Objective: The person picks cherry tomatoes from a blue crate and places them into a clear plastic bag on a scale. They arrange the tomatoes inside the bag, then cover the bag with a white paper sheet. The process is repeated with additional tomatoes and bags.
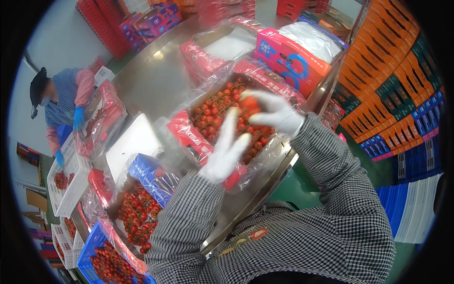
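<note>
A red cardboard box [191,136] lined with clear plastic film stands on the metal table before me. Cherry tomatoes on the vine [212,113] fill it. Over its far-right part, my gloved right hand [278,112] has blurred red tomatoes [249,103] between thumb and fingers. My left hand [227,152], in a white glove too, hovers over the near side of the box with its fingers apart and nothing between them. Whether its fingertips touch the fruit cannot be told. Both forearms and hands hide part of the box.
At lower left stand a blue-and-red tomato box [152,177] and a blue crate [88,245] of tomatoes. White sheets [134,145] lie nearby. A co-worker [64,96] in blue gloves handles another box. Orange cartons [379,71] are stacked at right. The table's metal edge [255,202] runs before me.
</note>
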The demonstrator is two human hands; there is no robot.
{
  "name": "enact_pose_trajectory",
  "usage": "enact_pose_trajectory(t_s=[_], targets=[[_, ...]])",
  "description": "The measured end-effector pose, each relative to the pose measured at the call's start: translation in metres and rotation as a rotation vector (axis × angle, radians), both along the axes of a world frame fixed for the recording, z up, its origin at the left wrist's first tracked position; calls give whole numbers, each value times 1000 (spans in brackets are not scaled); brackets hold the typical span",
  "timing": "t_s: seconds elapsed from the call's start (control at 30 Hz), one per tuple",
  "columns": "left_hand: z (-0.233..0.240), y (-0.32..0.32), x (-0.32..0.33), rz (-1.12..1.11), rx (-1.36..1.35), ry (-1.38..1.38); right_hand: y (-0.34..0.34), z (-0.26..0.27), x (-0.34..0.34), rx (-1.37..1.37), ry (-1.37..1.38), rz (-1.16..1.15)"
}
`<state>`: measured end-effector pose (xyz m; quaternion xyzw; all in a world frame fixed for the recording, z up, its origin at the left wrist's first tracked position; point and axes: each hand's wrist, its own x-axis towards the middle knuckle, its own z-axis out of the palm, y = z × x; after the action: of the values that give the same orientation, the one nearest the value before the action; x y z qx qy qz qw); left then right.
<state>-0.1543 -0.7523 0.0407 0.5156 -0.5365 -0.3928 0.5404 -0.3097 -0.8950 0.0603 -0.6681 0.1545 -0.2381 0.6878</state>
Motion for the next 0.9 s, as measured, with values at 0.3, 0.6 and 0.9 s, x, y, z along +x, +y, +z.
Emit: enact_pose_trajectory(t_s=[0.3, 0.6, 0.9], targets=[[-76, -116, -24, -273, 214, -1317, -82, -73, -43, -867, 65, -122], [-79, -114, -15, -260, 221, -1341, -62, -74, -48, -1161, 646, 240], [-77, -100, -7, -152, -33, -989, -46, -73, -38, -1316, 545, 36]])
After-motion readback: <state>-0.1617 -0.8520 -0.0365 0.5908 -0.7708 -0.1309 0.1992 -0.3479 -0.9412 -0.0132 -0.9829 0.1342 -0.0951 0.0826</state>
